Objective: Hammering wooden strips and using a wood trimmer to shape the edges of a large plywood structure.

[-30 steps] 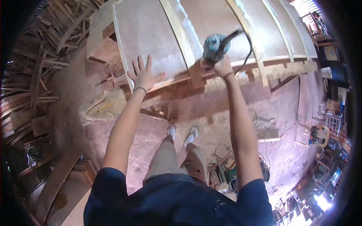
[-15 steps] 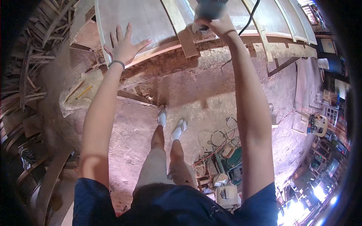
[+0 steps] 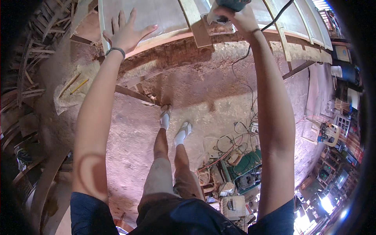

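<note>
My right hand (image 3: 246,22) grips a corded palm sander (image 3: 214,26) with a dark top and a squarish base. The sander sits at the near edge of a large pale panel (image 3: 162,15), just right of a wooden crosspiece (image 3: 197,29). The upper part of the tool is cut by the top of the picture. My left hand (image 3: 126,33) is open on the panel's near left corner, palm down and fingers spread. A dark band circles its wrist.
A black cord (image 3: 279,16) runs from the tool area, and thin cables (image 3: 239,129) trail on the dirt floor. Tools and a green case (image 3: 246,163) lie near my legs. Scrap wood (image 3: 33,84) is stacked at left. A pencil-like yellow stick (image 3: 79,87) lies below my left hand.
The view has shifted a little. My right hand has brought the sander slightly right and nearer the panel's edge, so its base now shows. My left hand stays spread at the corner.
</note>
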The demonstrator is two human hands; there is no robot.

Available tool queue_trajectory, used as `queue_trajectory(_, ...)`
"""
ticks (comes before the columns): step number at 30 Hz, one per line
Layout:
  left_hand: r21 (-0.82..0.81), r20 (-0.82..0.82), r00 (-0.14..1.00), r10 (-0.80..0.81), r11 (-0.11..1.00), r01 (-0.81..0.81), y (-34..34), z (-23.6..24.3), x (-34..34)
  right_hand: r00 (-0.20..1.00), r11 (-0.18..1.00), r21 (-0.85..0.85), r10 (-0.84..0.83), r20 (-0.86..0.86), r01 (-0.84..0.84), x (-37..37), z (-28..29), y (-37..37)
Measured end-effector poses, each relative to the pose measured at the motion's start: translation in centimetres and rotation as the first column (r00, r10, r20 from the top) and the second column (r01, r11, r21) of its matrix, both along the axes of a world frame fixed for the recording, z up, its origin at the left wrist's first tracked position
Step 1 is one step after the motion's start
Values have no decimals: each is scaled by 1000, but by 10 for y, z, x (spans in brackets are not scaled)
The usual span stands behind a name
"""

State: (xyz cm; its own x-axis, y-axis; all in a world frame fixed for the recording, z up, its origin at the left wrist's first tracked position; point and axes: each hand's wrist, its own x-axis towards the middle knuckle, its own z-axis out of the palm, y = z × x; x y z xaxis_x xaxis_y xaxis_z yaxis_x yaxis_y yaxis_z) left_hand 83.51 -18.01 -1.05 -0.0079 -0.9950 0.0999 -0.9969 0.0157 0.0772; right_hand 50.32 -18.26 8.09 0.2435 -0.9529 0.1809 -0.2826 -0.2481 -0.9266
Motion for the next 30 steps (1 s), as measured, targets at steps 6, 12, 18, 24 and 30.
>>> queue_trajectory(6,8,-68,998,0,1000,0,4,3,-6,993,996,0,89,77,-89,0,2,8)
queue_trajectory(12,-40,-94,996,3,999,-6,2,-4,-1,1000,995,-99,-1,12,3,-4,-11,6)
queue_trajectory(18,-87,-38,999,-10,996,7,0,-14,-1,970,974,-220,-102,-222,52,-27,-41,-5)
queue_trajectory(24,-138,-26,1000,9,990,-12,0,-16,-8,940,906,-338,-314,-136,254,-9,-42,7)
queue_trajectory(30,-199,-31,1000,-4,980,-2,6,-17,-15,931,888,-375,-338,-138,267,-6,-41,-9)
